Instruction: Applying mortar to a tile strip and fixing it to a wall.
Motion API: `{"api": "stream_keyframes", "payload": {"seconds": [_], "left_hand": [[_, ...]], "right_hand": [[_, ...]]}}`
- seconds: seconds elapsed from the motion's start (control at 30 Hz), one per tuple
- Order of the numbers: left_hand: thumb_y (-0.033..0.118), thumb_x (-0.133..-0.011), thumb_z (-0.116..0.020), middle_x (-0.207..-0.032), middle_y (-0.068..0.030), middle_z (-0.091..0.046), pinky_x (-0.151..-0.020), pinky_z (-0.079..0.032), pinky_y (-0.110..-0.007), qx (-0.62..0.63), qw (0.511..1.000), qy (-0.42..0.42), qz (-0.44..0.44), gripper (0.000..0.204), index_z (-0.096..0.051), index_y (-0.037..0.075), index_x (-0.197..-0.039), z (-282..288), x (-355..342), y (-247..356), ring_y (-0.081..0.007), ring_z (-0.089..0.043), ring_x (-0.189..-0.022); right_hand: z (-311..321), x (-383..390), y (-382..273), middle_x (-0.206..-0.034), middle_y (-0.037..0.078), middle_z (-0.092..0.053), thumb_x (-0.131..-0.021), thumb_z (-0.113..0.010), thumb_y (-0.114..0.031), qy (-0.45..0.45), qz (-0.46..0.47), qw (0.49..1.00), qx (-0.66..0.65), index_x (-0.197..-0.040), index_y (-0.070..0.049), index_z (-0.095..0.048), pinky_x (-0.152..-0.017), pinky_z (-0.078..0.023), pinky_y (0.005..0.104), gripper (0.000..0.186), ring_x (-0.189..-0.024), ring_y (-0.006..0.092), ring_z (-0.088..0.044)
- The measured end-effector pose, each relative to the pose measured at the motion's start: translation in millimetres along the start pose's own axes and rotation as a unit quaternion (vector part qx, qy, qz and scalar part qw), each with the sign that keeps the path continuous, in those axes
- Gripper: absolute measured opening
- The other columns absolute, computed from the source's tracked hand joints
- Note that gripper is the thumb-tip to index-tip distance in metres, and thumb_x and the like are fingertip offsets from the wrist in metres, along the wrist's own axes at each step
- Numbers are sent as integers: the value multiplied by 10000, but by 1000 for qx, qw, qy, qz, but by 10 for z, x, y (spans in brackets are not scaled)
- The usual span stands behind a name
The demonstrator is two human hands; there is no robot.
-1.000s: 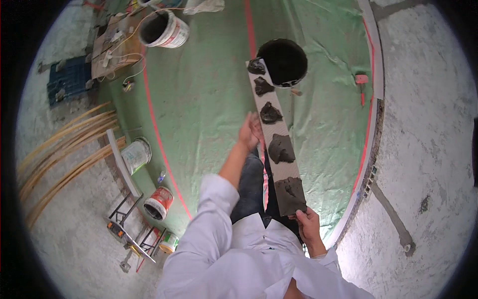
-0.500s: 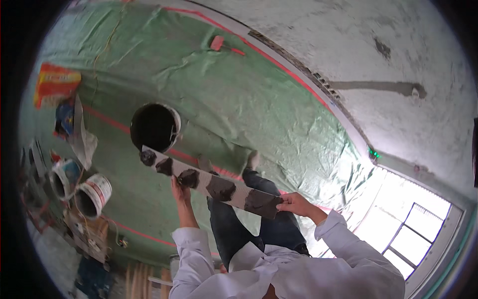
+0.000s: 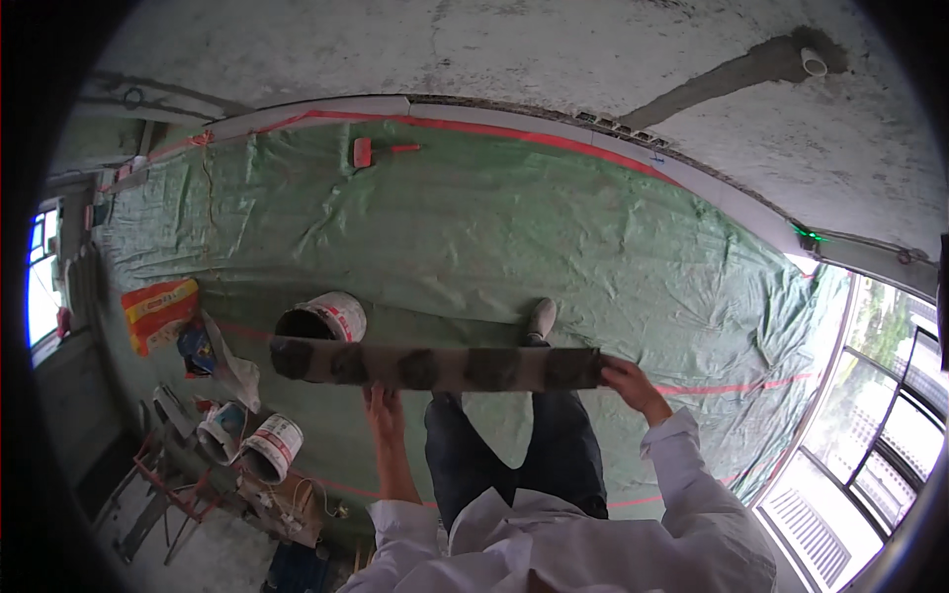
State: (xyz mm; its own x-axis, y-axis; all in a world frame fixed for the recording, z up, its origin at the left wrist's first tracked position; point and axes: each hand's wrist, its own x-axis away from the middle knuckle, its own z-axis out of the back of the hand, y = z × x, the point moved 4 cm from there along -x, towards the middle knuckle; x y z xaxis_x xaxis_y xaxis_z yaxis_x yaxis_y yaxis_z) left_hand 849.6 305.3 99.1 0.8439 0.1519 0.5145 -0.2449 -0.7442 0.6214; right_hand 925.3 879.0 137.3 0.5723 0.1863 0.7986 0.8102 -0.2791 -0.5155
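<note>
A long, narrow tile strip (image 3: 451, 370) lies level across the view in front of my thighs, with several dark dabs of mortar spaced along its face. My left hand (image 3: 384, 405) holds it from its lower edge, left of the middle, with the fingers partly hidden by the strip. At the right end, my right hand (image 3: 633, 385) pinches the strip's short edge. Beyond the left end stands a white bucket (image 3: 346, 314) with a dark inside, partly covered by the strip.
Green sheeting (image 3: 445, 227) with red tape covers the floor. A red block-headed tool (image 3: 363, 152) lies near the far wall (image 3: 554, 59). At left are an orange-and-yellow bag (image 3: 158, 314), a white bucket (image 3: 279, 443) and a red-legged stand (image 3: 168, 479). A window (image 3: 870, 425) is at right.
The view has turned, bringing the far wall and a left window into sight. The tile strip has gone from slanting to level, both hands still on it.
</note>
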Motion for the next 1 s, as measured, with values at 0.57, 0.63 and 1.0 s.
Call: {"api": "stream_keyframes", "payload": {"seconds": [0.57,0.63,1.0], "left_hand": [[27,-993,-737,-1202,-121,-735,-1008,-613,-492,-96,975,-52,194,260,-665,12,-1243,-2605,-3220,-2064,-261,-723,-1137],[37,-1002,-734,-1214,-142,-720,-1005,-628,-484,-98,965,-67,233,234,-657,-34,-1212,-2920,-3799,-2582,-277,-720,-1146],[42,-1008,-730,-1193,-115,-716,-1041,-633,-470,-80,960,-22,269,231,-635,0,-1214,-2794,-6622,-4576,-251,-732,-1103]], "right_hand": [[2388,-1835,-2087,-1339,67,-711,-919,-601,-100,193,100,976,24,-1475,0,-622,-1022,-535,327,565,-1184,180,-678],[2973,-2099,-2105,-1189,21,-722,-890,-638,-131,209,118,969,65,-1405,-27,-672,-891,-539,299,527,-1026,147,-664],[4494,-5309,-2133,-1231,55,-719,-912,-670,-118,268,36,963,-8,-1426,-57,-655,-912,-541,330,518,-1088,182,-692]]}}
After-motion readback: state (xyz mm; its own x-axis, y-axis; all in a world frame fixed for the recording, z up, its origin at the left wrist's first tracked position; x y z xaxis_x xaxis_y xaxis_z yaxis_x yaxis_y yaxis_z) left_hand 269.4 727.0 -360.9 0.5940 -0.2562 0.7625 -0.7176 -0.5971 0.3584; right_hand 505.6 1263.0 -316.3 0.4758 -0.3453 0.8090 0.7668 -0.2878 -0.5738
